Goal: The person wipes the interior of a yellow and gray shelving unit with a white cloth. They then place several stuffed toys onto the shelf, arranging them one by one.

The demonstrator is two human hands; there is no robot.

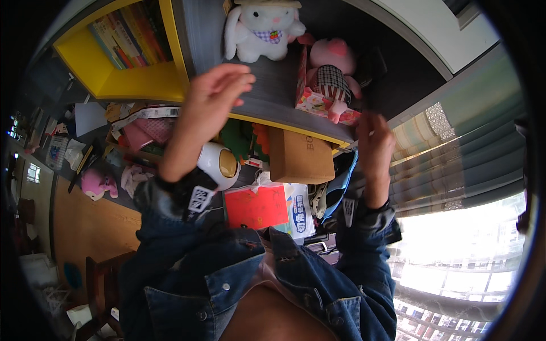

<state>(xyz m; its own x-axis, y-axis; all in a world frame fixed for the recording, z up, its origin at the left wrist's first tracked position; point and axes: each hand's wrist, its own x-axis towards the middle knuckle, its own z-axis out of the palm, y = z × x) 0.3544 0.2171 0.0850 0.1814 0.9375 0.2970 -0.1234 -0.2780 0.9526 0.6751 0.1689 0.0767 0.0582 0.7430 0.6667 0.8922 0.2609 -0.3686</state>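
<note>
My left hand (222, 91) is raised in front of the dark grey shelf (264, 83), fingers loosely bent with nothing visible in them. Beyond its fingertips sits a white plush rabbit (266, 32) with a checked neckerchief and a hat brim. A pink plush pig (335, 64) in checked and striped clothes leans back in an open floral-patterned box (313, 100). At the right end of the shelf is my right hand (376, 138), its fingers bent and a little apart, near the box's corner. No object shows in it. Whether its fingertips touch the shelf edge is unclear.
A cardboard box (302, 155) stands below the shelf, beside a white rounded device (219, 166). A red sheet or folder (256, 206) lies nearer me. Books (128, 38) fill a yellow cubby at left. Curtains (460, 162) hang at right; a wooden chair (104, 281) is lower left.
</note>
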